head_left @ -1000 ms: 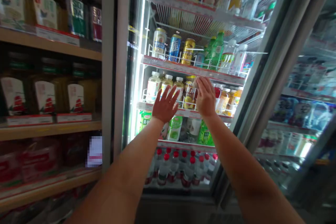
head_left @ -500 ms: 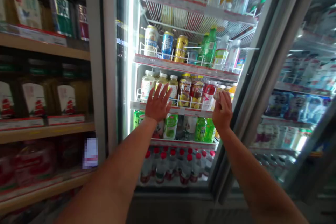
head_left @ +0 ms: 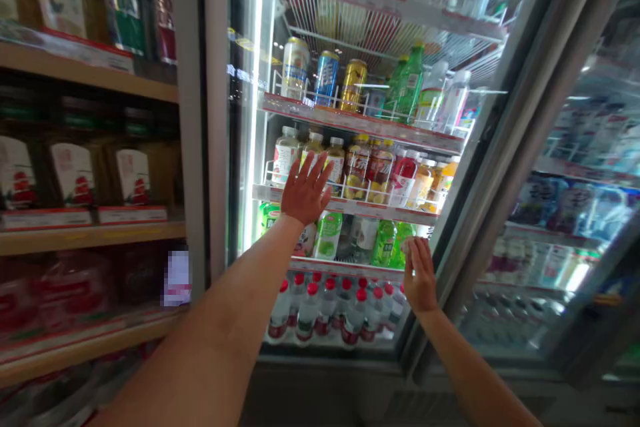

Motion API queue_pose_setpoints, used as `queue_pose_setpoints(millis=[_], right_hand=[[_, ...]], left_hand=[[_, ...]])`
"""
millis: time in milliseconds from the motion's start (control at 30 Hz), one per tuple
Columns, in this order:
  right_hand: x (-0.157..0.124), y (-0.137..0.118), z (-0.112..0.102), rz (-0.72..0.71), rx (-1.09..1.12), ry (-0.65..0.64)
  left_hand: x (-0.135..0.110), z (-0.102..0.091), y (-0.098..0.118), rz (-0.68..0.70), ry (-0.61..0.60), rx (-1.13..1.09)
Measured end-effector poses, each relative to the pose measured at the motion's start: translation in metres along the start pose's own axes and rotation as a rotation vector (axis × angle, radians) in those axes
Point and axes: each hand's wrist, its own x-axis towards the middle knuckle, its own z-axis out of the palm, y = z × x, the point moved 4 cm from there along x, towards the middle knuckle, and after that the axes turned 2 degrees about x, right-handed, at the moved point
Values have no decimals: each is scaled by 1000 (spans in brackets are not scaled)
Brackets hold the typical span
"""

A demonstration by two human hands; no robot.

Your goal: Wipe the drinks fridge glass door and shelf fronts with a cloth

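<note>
My left hand is spread, palm forward, fingers apart, in front of the pale-capped drink bottles on a middle shelf. It seems to rest on the glass door of a lit drinks cooler; reflections show on the pane. Lower on the right, my right hand has its fingers drawn together around a small pale wad, perhaps cloth or tissue. Most of that wad is hidden by the fingers. Behind it stand green bottles, and the door's metal frame is just to its right.
Cans and green bottles stand on the shelf above, with red-capped bottles at the bottom. A wooden shelf unit with large bottles flanks the cooler on the left. Another cooler door is at the right.
My right hand has moved down with the pale wad, from the middle drink shelf to the green bottles below. My left hand stays spread at about the same place. The view has shifted slightly.
</note>
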Motion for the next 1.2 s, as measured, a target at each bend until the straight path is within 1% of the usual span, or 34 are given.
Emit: queue_pose_setpoints(millis=[33, 100, 200, 267, 333, 433, 500, 533, 667, 733, 800, 867, 933, 1000, 1067, 1100, 1133, 1200], right_hand=[[0, -4, 4, -5, 8, -14], [15, -8, 15, -4, 27, -13], [60, -12, 32, 12, 63, 49], [82, -22, 44, 9, 89, 87], [89, -42, 54, -40, 125, 84], [83, -77, 68, -175, 189, -17], [88, -92, 75, -225, 218, -71], [95, -95, 77, -223, 225, -73], [140, -94, 87, -123, 221, 25], [153, -96, 91, -87, 211, 78], [159, -102, 94, -94, 208, 72], [169, -104, 97, -110, 210, 29], [192, -98, 98, -103, 212, 11], [225, -87, 96, -98, 211, 42], [257, -74, 95, -99, 157, 62], [269, -70, 94, -110, 117, 51], [276, -67, 94, -123, 78, 46], [280, -67, 92, -158, 17, 37]], left_hand=[[0, 0, 0, -4, -1, 0], [0, 0, 0, -8, 2, -1], [0, 1, 0, -5, 4, 10], [-1, 0, 1, 1, 8, 21], [-1, -1, 1, 7, 17, 24], [-2, -2, 1, 13, 19, 25], [-2, -3, 1, 13, 23, 26], [-2, -3, 1, 14, 25, 28], [-1, -3, 1, 21, 30, 41], [-1, -2, 1, 17, 16, 44], [-1, -1, 1, 7, 0, 41], [-2, -2, 1, 5, -15, 36], [-2, -3, 1, 3, -24, 28], [-1, -4, 1, -3, -36, 19], [0, -4, 1, -8, -42, 14], [0, -4, 1, -7, -44, 12], [0, -4, 1, -6, -45, 9], [0, -4, 0, -6, -38, 5]])
